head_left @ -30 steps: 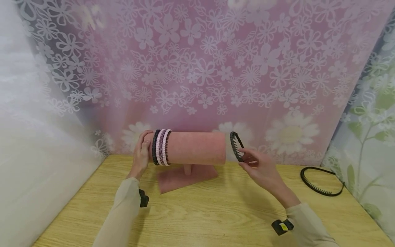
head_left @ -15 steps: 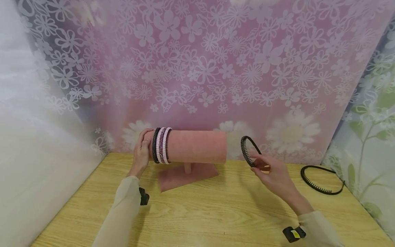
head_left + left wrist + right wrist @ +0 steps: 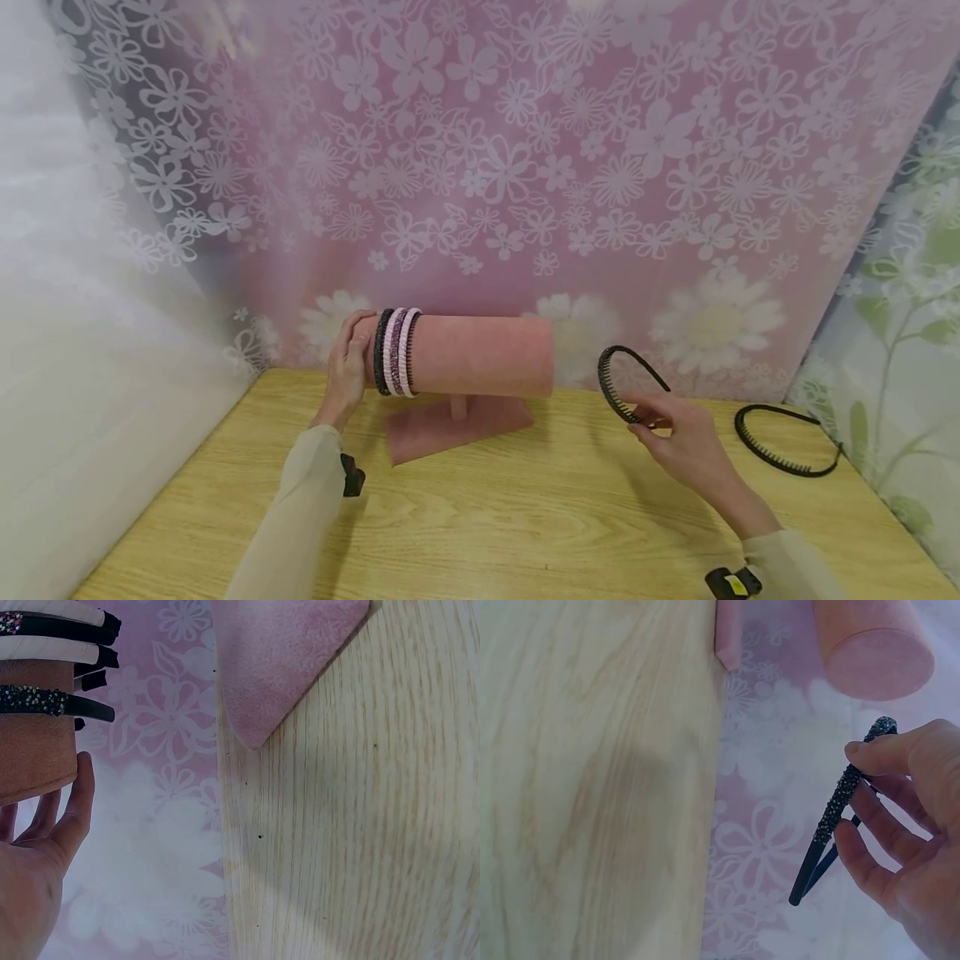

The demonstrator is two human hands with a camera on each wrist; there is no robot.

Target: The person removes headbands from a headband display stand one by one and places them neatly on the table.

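A pink padded headband stand (image 3: 480, 354) has a horizontal roll on a post above a flat base. My left hand (image 3: 346, 371) grips the roll's left end; in the left wrist view its fingers (image 3: 82, 796) wrap that end. Several headbands (image 3: 397, 352), black, pale pink and glittery, sit round the roll close to that hand. To the right of the stand, my right hand (image 3: 686, 437) pinches a black beaded headband with comb teeth (image 3: 604, 379) between thumb and fingers. The right wrist view shows this headband (image 3: 838, 802) tilted, apart from the roll, its beaded top under my thumb.
Another black toothed headband (image 3: 772, 460) lies on the wood-grain table (image 3: 487, 525) at the far right. Behind the table hangs a pink floral curtain (image 3: 480, 283), and pale sheets flank both sides.
My right hand has moved away from the roll's right end, to the right and downward, carrying the black headband, which has turned somewhat. The left hand keeps its hold on the stand.
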